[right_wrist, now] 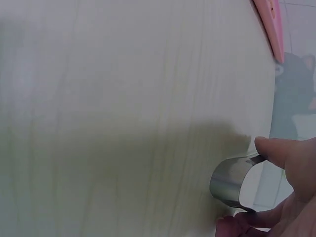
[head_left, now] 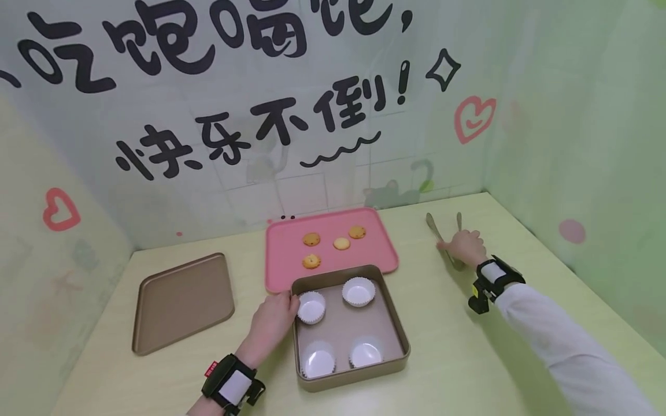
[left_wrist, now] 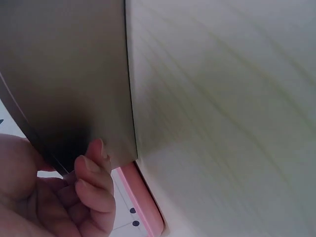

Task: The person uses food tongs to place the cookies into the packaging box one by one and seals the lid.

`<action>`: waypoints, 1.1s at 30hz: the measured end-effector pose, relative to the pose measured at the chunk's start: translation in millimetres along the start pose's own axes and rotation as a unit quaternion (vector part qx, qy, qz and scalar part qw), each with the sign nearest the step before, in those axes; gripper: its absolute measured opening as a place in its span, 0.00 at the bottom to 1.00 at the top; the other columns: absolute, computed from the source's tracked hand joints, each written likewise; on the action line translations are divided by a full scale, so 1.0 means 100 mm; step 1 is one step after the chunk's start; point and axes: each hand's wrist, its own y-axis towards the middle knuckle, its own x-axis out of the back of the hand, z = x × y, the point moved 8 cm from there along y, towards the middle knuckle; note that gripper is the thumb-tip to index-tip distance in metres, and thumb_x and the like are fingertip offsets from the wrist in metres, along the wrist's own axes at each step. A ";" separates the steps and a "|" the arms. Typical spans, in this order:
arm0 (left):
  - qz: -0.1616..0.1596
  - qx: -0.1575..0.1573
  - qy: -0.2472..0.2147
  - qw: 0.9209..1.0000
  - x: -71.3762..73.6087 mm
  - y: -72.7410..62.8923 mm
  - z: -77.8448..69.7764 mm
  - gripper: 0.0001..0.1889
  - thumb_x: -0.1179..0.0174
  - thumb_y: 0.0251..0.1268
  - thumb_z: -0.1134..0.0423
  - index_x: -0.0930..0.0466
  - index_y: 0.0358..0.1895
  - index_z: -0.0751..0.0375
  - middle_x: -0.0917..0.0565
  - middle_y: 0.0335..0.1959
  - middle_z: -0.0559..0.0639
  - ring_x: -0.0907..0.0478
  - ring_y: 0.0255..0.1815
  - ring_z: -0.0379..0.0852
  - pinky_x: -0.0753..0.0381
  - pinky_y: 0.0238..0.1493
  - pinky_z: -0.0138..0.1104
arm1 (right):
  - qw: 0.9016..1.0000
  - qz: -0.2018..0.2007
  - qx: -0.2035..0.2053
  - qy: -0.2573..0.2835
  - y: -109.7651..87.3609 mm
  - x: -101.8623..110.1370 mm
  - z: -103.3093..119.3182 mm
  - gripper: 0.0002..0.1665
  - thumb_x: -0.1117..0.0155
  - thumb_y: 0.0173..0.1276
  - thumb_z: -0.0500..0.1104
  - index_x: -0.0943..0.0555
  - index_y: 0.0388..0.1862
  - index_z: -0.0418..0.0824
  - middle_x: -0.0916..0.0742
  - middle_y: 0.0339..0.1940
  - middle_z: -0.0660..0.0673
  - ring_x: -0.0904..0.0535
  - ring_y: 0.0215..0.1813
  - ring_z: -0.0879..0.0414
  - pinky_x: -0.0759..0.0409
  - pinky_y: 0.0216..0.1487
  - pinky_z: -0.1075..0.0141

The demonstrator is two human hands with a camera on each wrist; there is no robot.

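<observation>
A square brown baking pan [head_left: 393, 312] stands in front of me with several white paper baking cups [head_left: 359, 292] inside. My left hand [head_left: 273, 316] pinches its left wall near the far corner, thumb over the rim; in the left wrist view the fingertips lie against the pan's outer side [left_wrist: 94, 59]. Over to the right, my right hand [head_left: 466, 247] holds metal tongs [head_left: 433, 225] by their sides. Their curved end [right_wrist: 229, 181] shows in the right wrist view between thumb and fingers, and the two tips point away from me.
Behind the pan lies a pink tray [head_left: 283, 254] with several small cookies [head_left: 341, 243] on it. A flat brown baking sheet [head_left: 184, 303] is on the left. Printed wall coverings [head_left: 333, 185] close off the table's [head_left: 437, 364] back and sides.
</observation>
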 end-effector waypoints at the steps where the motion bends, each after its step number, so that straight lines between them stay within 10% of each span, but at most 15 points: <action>1: -0.003 0.000 0.000 1.000 0.00 0.00 0.01 0.11 0.52 0.63 0.64 0.32 0.23 0.61 0.37 0.14 0.47 0.38 0.13 0.42 0.40 0.13 0.33 | 1.000 0.000 0.007 -0.003 0.00 0.00 0.01 0.31 0.47 0.63 0.56 0.29 0.25 0.24 0.32 0.33 0.26 0.32 0.36 0.34 0.31 0.31 0.49; 11: -0.018 -0.022 0.004 1.000 0.04 -0.01 -0.01 0.10 0.52 0.62 0.66 0.31 0.22 0.62 0.38 0.14 0.47 0.38 0.15 0.43 0.40 0.13 0.33 | 0.996 -0.029 0.081 0.013 -0.07 0.19 0.21 0.23 0.47 0.65 0.49 0.35 0.19 0.33 0.32 0.14 0.45 0.35 0.15 0.54 0.38 0.14 0.65; 21: -0.027 -0.033 0.010 0.999 0.06 -0.04 0.00 0.08 0.52 0.61 0.67 0.31 0.25 0.64 0.38 0.14 0.48 0.38 0.14 0.43 0.41 0.12 0.33 | 0.973 -0.021 0.218 0.066 -0.20 0.26 0.96 0.17 0.44 0.66 0.44 0.34 0.32 0.28 0.23 0.16 0.42 0.26 0.15 0.55 0.29 0.17 0.62; 33: -0.040 -0.034 0.011 0.999 0.06 -0.03 0.02 0.07 0.51 0.62 0.66 0.29 0.28 0.66 0.36 0.15 0.50 0.37 0.15 0.45 0.38 0.13 0.35 | 0.951 0.036 0.308 -0.017 -0.24 -0.04 1.63 0.15 0.42 0.64 0.45 0.27 0.35 0.31 0.21 0.14 0.43 0.27 0.13 0.58 0.30 0.15 0.65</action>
